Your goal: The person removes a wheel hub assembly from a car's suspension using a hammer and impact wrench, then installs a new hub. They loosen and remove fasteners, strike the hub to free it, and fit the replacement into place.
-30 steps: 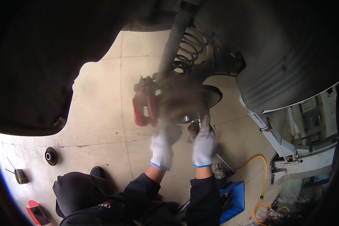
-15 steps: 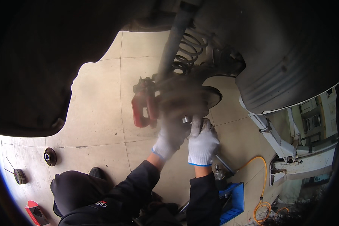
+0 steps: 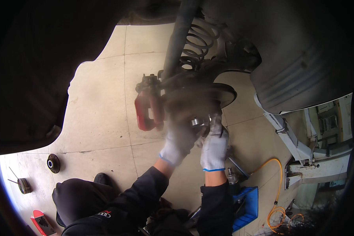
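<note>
Both my hands wear white knit gloves and are raised to the hub of a car's brake disc [image 3: 226,94]. My left hand [image 3: 176,144] is just below the disc on the left; its fingers are lost in a hazy patch. On the right, my right hand [image 3: 215,146] has its fingers bent upward around something by the hub; what they hold is hidden. Between the two hands shows a shiny round metal piece [image 3: 195,122], possibly a socket. A red brake caliper [image 3: 144,112] hangs left of the disc.
A coil spring [image 3: 198,41] and a damper [image 3: 179,39] rise above the disc. Below right are a blue crate [image 3: 249,208], a clear-topped bottle [image 3: 232,177] and an orange hose [image 3: 280,177]. A wheel hub [image 3: 53,163] lies on the floor; a white lift arm [image 3: 291,137] stands at right.
My right hand has shifted slightly right and its fingers have moved, baring more of the shiny metal by the hub. My left hand stays nearly in place. The whole view has tilted a little.
</note>
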`<state>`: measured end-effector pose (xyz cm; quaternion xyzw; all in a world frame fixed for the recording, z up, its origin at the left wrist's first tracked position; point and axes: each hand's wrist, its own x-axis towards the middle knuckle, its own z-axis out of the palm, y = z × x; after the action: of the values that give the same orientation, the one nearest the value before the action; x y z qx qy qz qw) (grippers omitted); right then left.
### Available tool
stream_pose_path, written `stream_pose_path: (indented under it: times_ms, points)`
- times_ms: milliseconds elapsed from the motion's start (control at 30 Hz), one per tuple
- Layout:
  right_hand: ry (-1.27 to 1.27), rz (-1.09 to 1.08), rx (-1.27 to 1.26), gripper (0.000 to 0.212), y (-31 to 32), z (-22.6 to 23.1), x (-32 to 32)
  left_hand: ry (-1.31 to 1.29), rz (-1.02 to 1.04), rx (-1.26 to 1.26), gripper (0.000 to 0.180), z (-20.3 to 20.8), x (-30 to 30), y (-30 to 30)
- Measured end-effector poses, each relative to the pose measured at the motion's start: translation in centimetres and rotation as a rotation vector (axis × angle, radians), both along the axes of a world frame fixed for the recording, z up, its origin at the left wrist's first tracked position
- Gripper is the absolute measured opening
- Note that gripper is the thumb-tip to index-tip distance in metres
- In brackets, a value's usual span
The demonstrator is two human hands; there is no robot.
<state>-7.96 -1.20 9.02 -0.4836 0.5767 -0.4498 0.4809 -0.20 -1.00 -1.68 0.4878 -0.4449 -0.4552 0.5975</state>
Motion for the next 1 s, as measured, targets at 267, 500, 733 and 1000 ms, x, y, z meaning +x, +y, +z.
stream_pose_path:
  times_ms: [267,500,733,1000]
  points:
    - [0.718,-0.102,-0.510,0.054,0.5,0.1,1.1,-0.262,0.033,-0.039,0.066,4.6,1.8,1.3]
    - [-0.374,-0.157,0.210,0.043,-0.4,-0.9,1.1,-0.600,0.097,0.075,0.052,1.6,1.0,0.9]
    - [0.636,-0.033,-0.658,0.032,1.9,-2.7,-3.2,-1.705,-0.060,0.061,0.052,-2.0,0.2,3.5]
    - [1.291,0.168,0.089,0.041,11.6,-10.8,-11.4,-0.844,-0.419,0.014,0.047,-4.2,-6.5,8.2]
